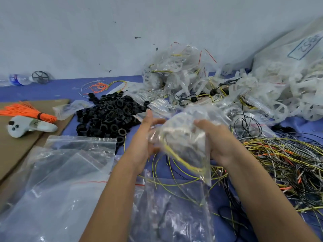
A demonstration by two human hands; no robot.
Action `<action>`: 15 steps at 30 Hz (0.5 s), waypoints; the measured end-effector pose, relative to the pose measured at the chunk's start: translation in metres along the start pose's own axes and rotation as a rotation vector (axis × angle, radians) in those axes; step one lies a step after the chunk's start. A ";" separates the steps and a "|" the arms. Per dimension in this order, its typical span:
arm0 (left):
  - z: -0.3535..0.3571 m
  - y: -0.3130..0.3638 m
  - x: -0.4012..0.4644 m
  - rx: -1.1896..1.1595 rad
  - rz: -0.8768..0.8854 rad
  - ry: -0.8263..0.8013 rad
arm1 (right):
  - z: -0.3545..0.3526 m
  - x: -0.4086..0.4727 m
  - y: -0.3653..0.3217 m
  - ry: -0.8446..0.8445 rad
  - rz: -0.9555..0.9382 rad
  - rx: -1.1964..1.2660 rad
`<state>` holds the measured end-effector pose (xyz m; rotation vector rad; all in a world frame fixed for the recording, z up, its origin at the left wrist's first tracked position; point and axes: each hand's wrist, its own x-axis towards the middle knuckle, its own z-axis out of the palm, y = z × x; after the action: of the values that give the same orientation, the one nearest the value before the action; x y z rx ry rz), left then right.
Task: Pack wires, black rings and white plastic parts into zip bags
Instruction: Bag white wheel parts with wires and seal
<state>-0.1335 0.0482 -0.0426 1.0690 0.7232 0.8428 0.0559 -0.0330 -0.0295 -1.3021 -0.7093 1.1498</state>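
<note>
While blurred, filled zip bag (181, 137) between both hands, held aloft

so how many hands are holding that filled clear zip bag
2. The left hand holds the filled clear zip bag's left side; the right hand grips its right side.

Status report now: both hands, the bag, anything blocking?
Left hand and right hand both grip filled zip bag, held above the table. Yellow wire inside. Loose wire tangle at right, apart. Nothing blocking.
</note>
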 end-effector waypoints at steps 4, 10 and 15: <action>0.009 0.002 0.002 -0.225 0.028 0.049 | 0.016 0.062 -0.031 0.182 0.095 0.260; 0.024 0.014 0.031 -0.310 0.027 0.082 | 0.055 0.161 -0.154 0.046 -0.084 0.500; 0.042 0.044 0.064 -0.325 0.074 0.164 | 0.074 0.172 -0.148 0.002 0.024 0.489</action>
<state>-0.0768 0.0955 0.0053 0.7446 0.6584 1.0802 0.0803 0.1694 0.0940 -0.8986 -0.3759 1.2450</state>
